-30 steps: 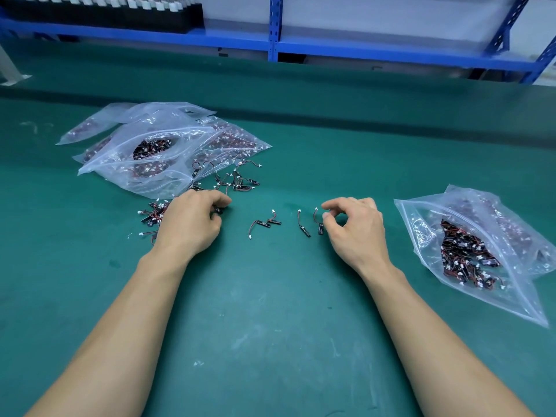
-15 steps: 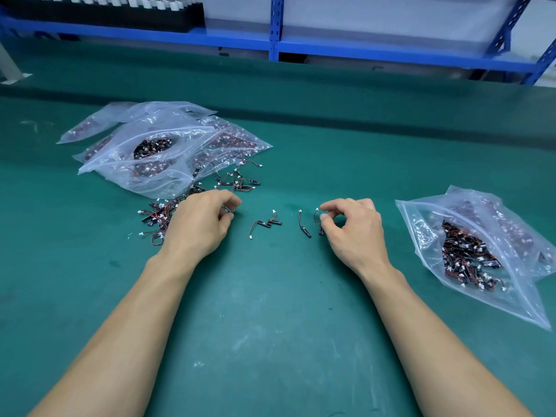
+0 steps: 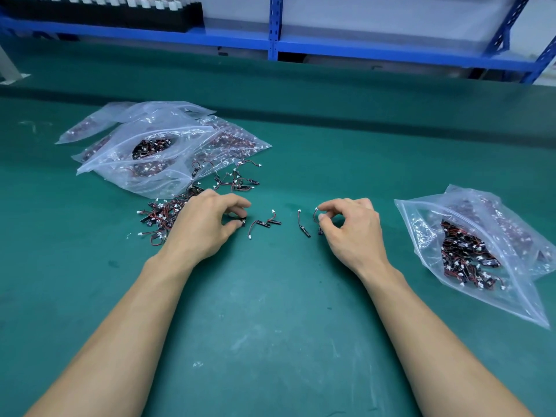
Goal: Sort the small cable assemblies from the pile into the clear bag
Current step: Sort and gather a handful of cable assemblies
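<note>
Head view (the only one):

Left hand (image 3: 204, 231), lower centre-left, sits at the right edge of the pile (image 3: 162, 218) of small cable assemblies. Thumb and index are curled in, pinching assembly A (image 3: 242, 221). Only its black end shows past the fingertips. Knuckles up, other fingers curled.

Right hand (image 3: 352, 233), centre-right, is well apart from the left hand. Thumb and index are closed narrow on assembly B (image 3: 315, 214). Its white connector is at the index tip and the wire loops down beside the thumb. Other fingers are loosely curled behind.

Loose on the green mat (image 3: 270, 326) between the hands:
- A tangled pair (image 3: 266, 223), just right of the left hand.
- A single assembly (image 3: 303, 227), just left of the right hand.

The pile is mid-left, partly hidden by the left hand, and runs up to the lower edge of the stack of bags (image 3: 180, 179). The top bag of that stack gapes, with dark assemblies visible inside. A second scatter (image 3: 237, 180) lies just above the left hand, against the stack's right edge.

Clear bag (image 3: 421, 218) lies flat at the right of the frame, near the right hand but not touching it. Bagged assemblies (image 3: 463, 257) are bunched in its middle. More plastic shows behind it; cannot tell if that is a separate bag.

At the top of the frame is a blue rack (image 3: 361, 52), with black trays (image 3: 105, 10) on it at upper left.
</note>
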### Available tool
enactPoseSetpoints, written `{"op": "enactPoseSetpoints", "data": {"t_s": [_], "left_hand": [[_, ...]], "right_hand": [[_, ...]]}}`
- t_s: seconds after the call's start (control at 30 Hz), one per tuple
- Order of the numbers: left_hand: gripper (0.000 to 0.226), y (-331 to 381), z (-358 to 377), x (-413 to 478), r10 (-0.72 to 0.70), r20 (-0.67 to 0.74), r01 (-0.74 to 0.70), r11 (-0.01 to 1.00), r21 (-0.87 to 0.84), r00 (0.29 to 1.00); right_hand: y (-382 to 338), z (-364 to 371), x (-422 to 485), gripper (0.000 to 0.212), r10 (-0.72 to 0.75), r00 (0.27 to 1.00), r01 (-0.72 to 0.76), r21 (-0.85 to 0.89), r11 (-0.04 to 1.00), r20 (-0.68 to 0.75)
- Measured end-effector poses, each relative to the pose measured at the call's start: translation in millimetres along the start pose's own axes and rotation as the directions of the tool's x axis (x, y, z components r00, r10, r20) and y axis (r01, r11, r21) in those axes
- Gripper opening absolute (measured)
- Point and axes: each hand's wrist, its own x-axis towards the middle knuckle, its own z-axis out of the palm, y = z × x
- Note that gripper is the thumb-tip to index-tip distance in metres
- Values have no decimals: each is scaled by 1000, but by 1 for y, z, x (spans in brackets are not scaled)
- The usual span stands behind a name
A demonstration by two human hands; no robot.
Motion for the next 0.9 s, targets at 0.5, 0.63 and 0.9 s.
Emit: {"op": "enactPoseSetpoints", "data": {"t_s": [0.5,0.63,0.9], "left_hand": [[22,3,7,-1,99,-26,-100,994,-40,995],[13,12,10,-2,112,16,-113,994,13,994],[20,22,20,-3,157,95,-163,985,53,983]], "right_hand": [[0,-2,0,14,-11,1000,10,27,1000,4],[-1,-1,0,14,-11,1000,10,27,1000,6],[-1,-1,-1,13,-18,1000,18,28,999,11]]}}
